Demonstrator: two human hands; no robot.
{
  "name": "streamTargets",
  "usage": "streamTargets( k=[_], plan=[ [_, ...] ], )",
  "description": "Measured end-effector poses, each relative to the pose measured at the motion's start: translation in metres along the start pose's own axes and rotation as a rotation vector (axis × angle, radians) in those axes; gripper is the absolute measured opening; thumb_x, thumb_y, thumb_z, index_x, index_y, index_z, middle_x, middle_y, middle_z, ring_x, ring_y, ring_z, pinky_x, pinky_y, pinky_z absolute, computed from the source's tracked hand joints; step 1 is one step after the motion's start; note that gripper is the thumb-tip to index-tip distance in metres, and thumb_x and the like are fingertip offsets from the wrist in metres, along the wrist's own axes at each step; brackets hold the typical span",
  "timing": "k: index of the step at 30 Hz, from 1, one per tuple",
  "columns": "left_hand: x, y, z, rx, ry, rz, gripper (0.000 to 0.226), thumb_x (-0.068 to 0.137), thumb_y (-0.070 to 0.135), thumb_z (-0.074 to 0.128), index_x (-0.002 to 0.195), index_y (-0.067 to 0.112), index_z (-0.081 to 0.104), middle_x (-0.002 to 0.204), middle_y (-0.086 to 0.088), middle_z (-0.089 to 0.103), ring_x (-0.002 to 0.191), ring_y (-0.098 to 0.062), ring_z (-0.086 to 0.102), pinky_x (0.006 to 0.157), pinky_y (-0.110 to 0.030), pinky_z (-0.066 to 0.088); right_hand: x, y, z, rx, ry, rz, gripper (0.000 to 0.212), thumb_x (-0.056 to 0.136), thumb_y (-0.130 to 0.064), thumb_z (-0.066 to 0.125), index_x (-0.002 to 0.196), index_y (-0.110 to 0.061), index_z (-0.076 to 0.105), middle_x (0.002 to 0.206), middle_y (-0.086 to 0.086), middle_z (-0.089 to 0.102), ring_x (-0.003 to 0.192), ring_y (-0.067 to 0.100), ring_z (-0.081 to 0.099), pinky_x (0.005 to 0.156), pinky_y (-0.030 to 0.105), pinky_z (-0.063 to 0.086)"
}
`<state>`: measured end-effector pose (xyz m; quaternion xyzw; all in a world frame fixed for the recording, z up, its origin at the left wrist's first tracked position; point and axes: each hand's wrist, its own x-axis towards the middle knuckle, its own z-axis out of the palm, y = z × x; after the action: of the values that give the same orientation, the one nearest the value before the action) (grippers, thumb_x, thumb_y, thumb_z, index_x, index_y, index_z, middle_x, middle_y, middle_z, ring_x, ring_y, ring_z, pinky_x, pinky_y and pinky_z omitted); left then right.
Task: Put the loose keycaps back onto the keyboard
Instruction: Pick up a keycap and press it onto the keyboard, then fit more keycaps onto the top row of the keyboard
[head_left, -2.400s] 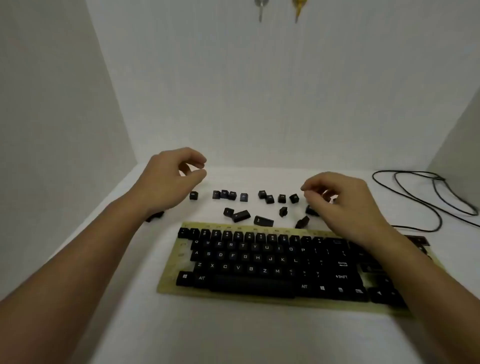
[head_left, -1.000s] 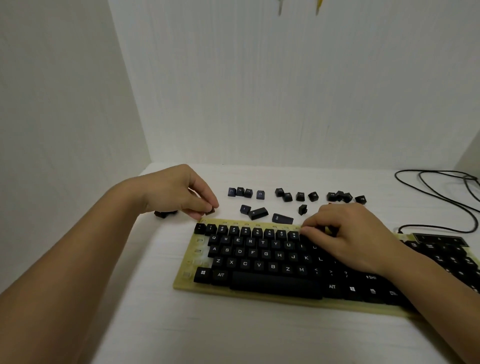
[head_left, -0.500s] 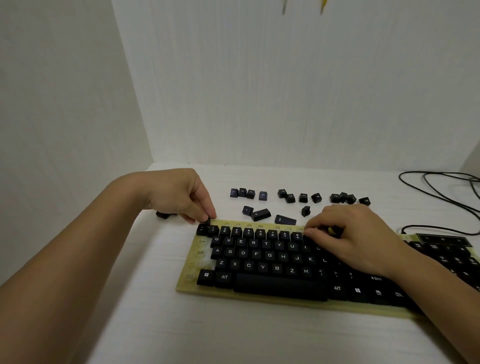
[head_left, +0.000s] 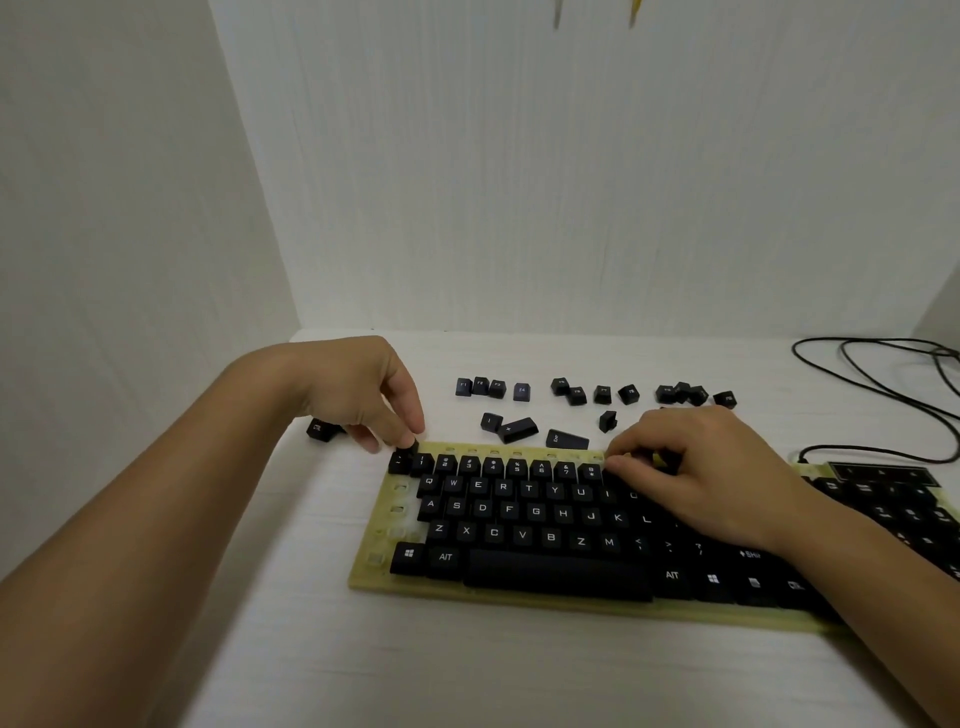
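A black keyboard with a yellowed frame (head_left: 370, 569) lies on the white table; its top row and left column show bare sockets. My left hand (head_left: 363, 389) pinches a small black keycap (head_left: 409, 446) at the keyboard's top-left corner. My right hand (head_left: 696, 467) has its fingers curled over the number row right of the 8 key, pinching something dark that I cannot make out. Several loose keycaps (head_left: 522, 391) sit in a row behind the keyboard, with wider ones (head_left: 518, 429) nearer. One more keycap (head_left: 319, 429) lies behind my left wrist.
A black cable (head_left: 878, 384) loops on the table at the far right. White walls close the table in at the left and back. A separate black keypad section (head_left: 883, 493) continues to the right of my right hand.
My left hand brought a keycap down from the table to the keyboard's top-left corner. My right hand dropped onto the number row and stays there. The view shifted left.
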<state>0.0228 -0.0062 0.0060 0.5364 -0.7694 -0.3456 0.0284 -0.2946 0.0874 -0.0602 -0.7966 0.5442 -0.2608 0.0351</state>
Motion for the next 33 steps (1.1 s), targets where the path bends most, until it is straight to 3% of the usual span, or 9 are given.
streamTargets(
  k=[3,6,9,12,16,22,26,30,33],
  plan=[
    [0.003,0.0,-0.002,-0.028,-0.064,-0.015,0.017,0.075,-0.001,0.079,0.089,0.009,0.078,0.09,-0.012,0.076,0.074,-0.016,0.074,0.075,-0.032,0.061,-0.001,0.0,-0.001,0.003,-0.001,0.008,0.035,0.082,-0.062,0.046,0.084,-0.039,0.072,0.07,-0.019,0.062,0.072,0.003,0.06,0.064,0.032,0.051],
    [0.006,0.0,-0.006,-0.084,-0.09,0.02,0.02,0.081,0.003,0.075,0.099,0.01,0.076,0.096,-0.011,0.076,0.083,-0.019,0.072,0.08,-0.032,0.06,-0.001,0.001,-0.001,0.019,-0.003,0.002,0.034,0.083,-0.061,0.047,0.084,-0.038,0.073,0.071,-0.019,0.064,0.073,0.004,0.061,0.065,0.031,0.051],
    [0.02,0.002,-0.003,-0.179,0.122,0.082,0.018,0.086,0.008,0.071,0.103,0.012,0.073,0.092,-0.006,0.075,0.083,-0.019,0.072,0.075,-0.027,0.059,0.0,0.001,-0.001,0.036,0.005,0.006,0.035,0.082,-0.061,0.048,0.084,-0.037,0.073,0.072,-0.017,0.065,0.073,0.005,0.061,0.065,0.031,0.051],
    [0.043,-0.001,0.013,0.0,0.337,0.119,0.026,0.09,0.016,0.064,0.116,0.02,0.065,0.11,0.003,0.069,0.089,-0.015,0.069,0.077,-0.023,0.053,-0.001,0.001,-0.001,0.054,0.012,0.002,0.033,0.082,-0.059,0.05,0.085,-0.036,0.074,0.073,-0.017,0.066,0.073,0.006,0.062,0.065,0.03,0.051],
    [0.064,-0.006,0.032,0.18,0.336,0.136,0.046,0.091,0.027,0.059,0.137,0.023,0.052,0.134,0.009,0.058,0.1,-0.008,0.06,0.087,-0.023,0.041,-0.001,0.002,-0.002,0.077,0.009,0.013,0.019,0.085,-0.047,0.059,0.085,-0.036,0.075,0.075,-0.018,0.068,0.073,0.007,0.062,0.065,0.032,0.052],
    [0.068,0.0,0.045,0.19,0.478,0.17,0.026,0.091,0.028,0.061,0.115,0.024,0.07,0.105,0.011,0.069,0.088,-0.007,0.06,0.079,-0.02,0.04,-0.001,0.002,-0.002,0.097,0.008,0.028,0.017,0.085,-0.043,0.061,0.081,-0.033,0.074,0.076,-0.018,0.069,0.074,0.007,0.062,0.067,0.034,0.052],
    [0.066,-0.002,0.04,0.127,0.535,0.162,0.02,0.083,0.023,0.072,0.103,0.022,0.073,0.087,0.011,0.07,0.08,-0.005,0.062,0.08,-0.024,0.05,-0.001,0.002,-0.002,0.101,0.006,0.035,0.015,0.085,-0.04,0.062,0.08,-0.033,0.074,0.077,-0.017,0.069,0.074,0.009,0.062,0.067,0.035,0.052],
    [0.052,-0.001,0.025,-0.052,0.397,0.144,0.013,0.078,0.014,0.077,0.09,0.02,0.076,0.078,0.002,0.075,0.074,-0.011,0.071,0.073,-0.022,0.055,-0.002,0.002,-0.003,0.098,0.004,0.035,0.014,0.085,-0.039,0.064,0.081,-0.032,0.075,0.077,-0.018,0.069,0.072,0.009,0.062,0.066,0.032,0.051],
    [0.041,0.007,0.015,-0.071,0.234,0.17,0.013,0.078,0.011,0.078,0.09,0.017,0.077,0.081,-0.004,0.077,0.077,-0.018,0.074,0.078,-0.025,0.059,-0.002,0.001,-0.003,0.102,0.001,0.036,0.013,0.086,-0.038,0.064,0.081,-0.034,0.075,0.076,-0.018,0.07,0.074,0.009,0.062,0.064,0.028,0.05]
  ],
)
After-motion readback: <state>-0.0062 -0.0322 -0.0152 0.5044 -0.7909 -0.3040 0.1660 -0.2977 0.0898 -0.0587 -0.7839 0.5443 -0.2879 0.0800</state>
